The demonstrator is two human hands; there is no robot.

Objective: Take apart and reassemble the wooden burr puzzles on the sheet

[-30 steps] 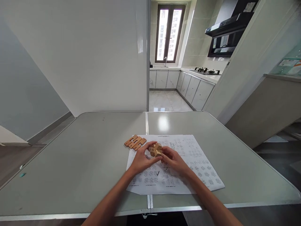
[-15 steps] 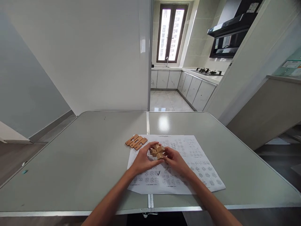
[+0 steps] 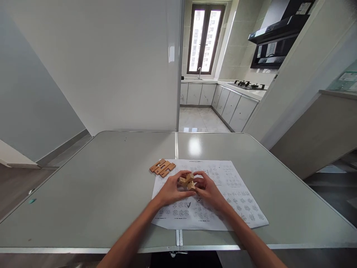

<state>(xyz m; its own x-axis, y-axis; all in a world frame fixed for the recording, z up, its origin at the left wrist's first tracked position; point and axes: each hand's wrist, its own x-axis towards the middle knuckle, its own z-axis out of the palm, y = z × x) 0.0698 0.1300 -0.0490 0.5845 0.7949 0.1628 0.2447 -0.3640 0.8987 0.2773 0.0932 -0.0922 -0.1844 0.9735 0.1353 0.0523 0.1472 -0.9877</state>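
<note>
- Near the left edge of the table, a small teal piece is seen.
- Three flat wooden pieces are laid side by side, long axes slanted toward the upper right, the sheet's corner partly covered.
- By the left hand, the wooden block cluster is clamped from its left, thumb on the near side.
- The cluster is held between both hands, over the printed sheet; its upper bar is pointed toward the upper right, another block end toward the lower right.
- By the right hand, its right side is pinched between thumb and fingers.
- At far right, a see-through greenish container is partly shown, contents unclear.
</note>
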